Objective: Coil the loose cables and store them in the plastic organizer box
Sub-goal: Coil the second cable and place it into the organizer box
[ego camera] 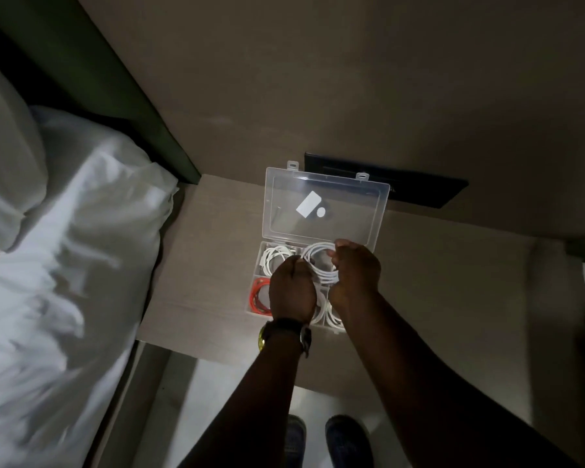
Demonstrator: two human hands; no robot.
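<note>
A clear plastic organizer box sits on a beige bedside table, its lid standing open toward the wall. My left hand and my right hand both grip a coiled white cable just above the box's back right compartment. Another white coil lies in the back left compartment. An orange coil lies in the front left one. More white cable shows in the front right, partly hidden by my wrists.
The beige table reaches the wall. A black panel is on the wall behind the lid. A bed with white bedding lies close on the left. My shoes stand on the floor below.
</note>
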